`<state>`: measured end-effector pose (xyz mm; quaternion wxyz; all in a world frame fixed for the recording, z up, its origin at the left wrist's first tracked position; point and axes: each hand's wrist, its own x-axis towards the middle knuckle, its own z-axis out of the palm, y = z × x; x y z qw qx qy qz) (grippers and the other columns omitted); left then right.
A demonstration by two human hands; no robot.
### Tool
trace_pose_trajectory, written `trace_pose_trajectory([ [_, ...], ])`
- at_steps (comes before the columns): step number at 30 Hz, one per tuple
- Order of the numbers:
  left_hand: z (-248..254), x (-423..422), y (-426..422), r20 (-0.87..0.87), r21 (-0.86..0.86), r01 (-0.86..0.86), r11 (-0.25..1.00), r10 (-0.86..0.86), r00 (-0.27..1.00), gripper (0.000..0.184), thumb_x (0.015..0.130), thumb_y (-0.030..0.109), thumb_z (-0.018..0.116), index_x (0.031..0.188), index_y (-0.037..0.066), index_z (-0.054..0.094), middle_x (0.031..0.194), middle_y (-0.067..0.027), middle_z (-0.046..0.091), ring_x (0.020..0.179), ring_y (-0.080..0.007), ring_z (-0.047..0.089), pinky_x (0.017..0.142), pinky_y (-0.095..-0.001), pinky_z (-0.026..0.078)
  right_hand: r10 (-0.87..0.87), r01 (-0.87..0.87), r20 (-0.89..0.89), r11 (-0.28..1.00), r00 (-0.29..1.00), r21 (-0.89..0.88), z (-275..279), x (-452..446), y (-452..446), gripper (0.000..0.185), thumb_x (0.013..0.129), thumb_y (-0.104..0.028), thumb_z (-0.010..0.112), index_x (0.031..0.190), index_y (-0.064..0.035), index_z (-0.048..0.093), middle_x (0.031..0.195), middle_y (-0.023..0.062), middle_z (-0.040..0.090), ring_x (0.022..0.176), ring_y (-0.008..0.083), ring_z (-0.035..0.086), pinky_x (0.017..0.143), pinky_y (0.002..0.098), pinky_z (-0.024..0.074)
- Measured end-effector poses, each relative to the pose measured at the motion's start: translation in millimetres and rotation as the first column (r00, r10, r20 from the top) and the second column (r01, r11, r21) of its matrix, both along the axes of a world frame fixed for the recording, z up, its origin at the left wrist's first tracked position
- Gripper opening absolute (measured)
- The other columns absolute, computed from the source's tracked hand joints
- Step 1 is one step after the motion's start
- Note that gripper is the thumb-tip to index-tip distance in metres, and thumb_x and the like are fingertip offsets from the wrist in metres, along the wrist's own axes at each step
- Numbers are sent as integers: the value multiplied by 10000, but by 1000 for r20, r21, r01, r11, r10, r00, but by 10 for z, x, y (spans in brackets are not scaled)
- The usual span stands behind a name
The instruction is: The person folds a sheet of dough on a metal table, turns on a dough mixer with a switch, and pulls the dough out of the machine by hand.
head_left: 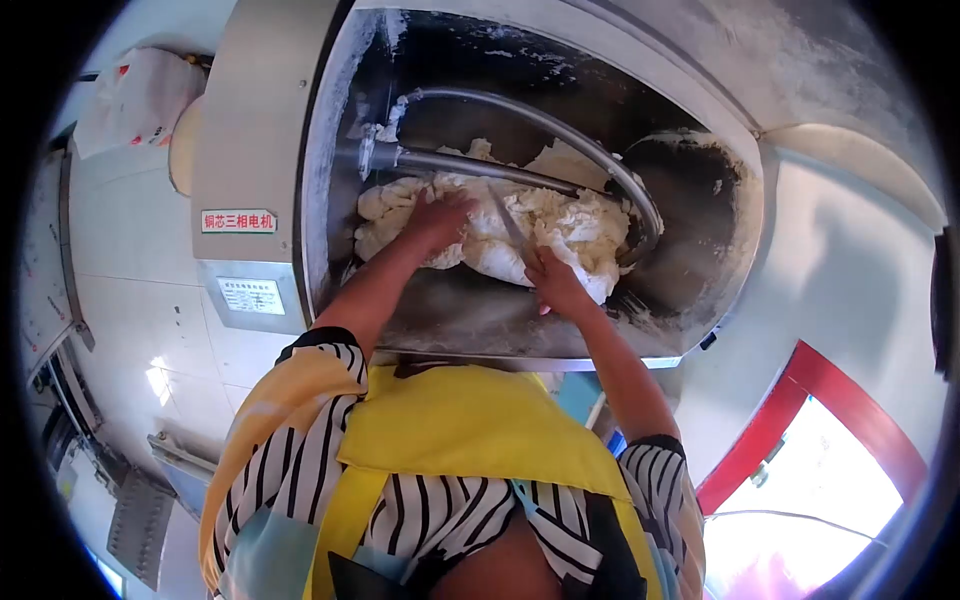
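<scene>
A large lump of white dough (490, 250) lies in the metal trough of a dough mixer, bunched under and around the mixing bar. My left hand (440, 222) is on the left part of the dough, its fingers curled into it and their tips partly hidden. In my right hand (555, 283) is the handle of a knife (512, 222). The blade points up and left, lying against the middle of the dough. Beside my right hand the dough's surface is rough and torn.
A curved metal mixing arm (540, 117) arches over the dough, joined to a straight bar (480, 168). Flour and dough crust the trough wall (740, 240). Left stands the mixer's motor housing (250, 120); a white bag (135, 100) is beyond it. A red-framed opening (850, 420) is at lower right.
</scene>
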<state>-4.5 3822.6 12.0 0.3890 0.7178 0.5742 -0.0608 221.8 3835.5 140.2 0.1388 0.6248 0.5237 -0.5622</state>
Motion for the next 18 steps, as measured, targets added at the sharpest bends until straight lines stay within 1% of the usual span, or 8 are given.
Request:
trace_pose_trajectory([
  [1,-23,0,-25,20,27,-26,999,25,999,638,708,271,650,1278,222,366,1377,-32,299,1214,-221,358,997,-576,148,173,-182,108,980,979,80,-90,9,-10,378,801,-179,553,1106,-43,376,823,216,586,656,296,612,527,384,490],
  [3,-52,0,-39,43,70,-72,995,69,997,590,708,243,651,1247,212,412,1361,-32,330,1189,-226,393,992,-589,141,460,-536,344,827,819,170,-225,-1,-12,421,799,-184,539,1157,-60,356,894,246,587,763,330,615,603,417,498],
  [4,-63,15,-40,48,84,-91,992,87,995,573,707,239,649,1235,210,428,1358,-30,334,1183,-226,401,989,-596,139,487,-582,397,797,778,164,-196,-17,5,407,805,-185,519,1161,-66,362,892,236,592,780,325,614,631,422,495],
  [6,-77,38,-36,54,106,-125,986,120,991,533,712,227,635,1214,212,454,1346,-30,351,1166,-222,420,981,-606,141,532,-667,497,733,686,137,-86,-72,39,383,818,-187,480,1170,-77,375,886,217,603,816,315,611,687,433,488],
  [9,-98,94,-49,41,134,-163,977,159,986,470,729,207,594,1186,214,483,1315,-33,388,1127,-211,456,969,-613,157,608,-741,543,670,579,40,-68,-181,113,286,832,-169,436,1104,-84,416,912,199,594,844,321,600,688,447,478],
  [12,-177,127,-55,-1,131,-178,975,179,984,448,729,214,576,1170,196,495,1286,-38,416,1097,-203,480,963,-606,172,657,-805,533,588,533,80,143,-494,297,315,810,-126,445,1121,-80,435,948,175,594,854,310,603,694,440,482],
  [15,-188,103,-53,-32,85,-122,989,125,992,466,709,256,596,1159,179,498,1250,-47,440,1077,-203,494,974,-581,169,664,-795,517,605,539,52,-151,-751,485,303,802,-121,454,1099,-79,495,984,155,592,874,312,602,709,426,487],
  [18,-294,53,-28,-41,96,-119,988,123,992,427,703,262,597,1116,177,530,1176,-47,500,1018,-209,530,983,-559,172,684,-818,557,575,471,-15,-775,-1028,526,257,796,-119,459,1027,-72,562,991,135,597,905,310,595,726,409,489],
])
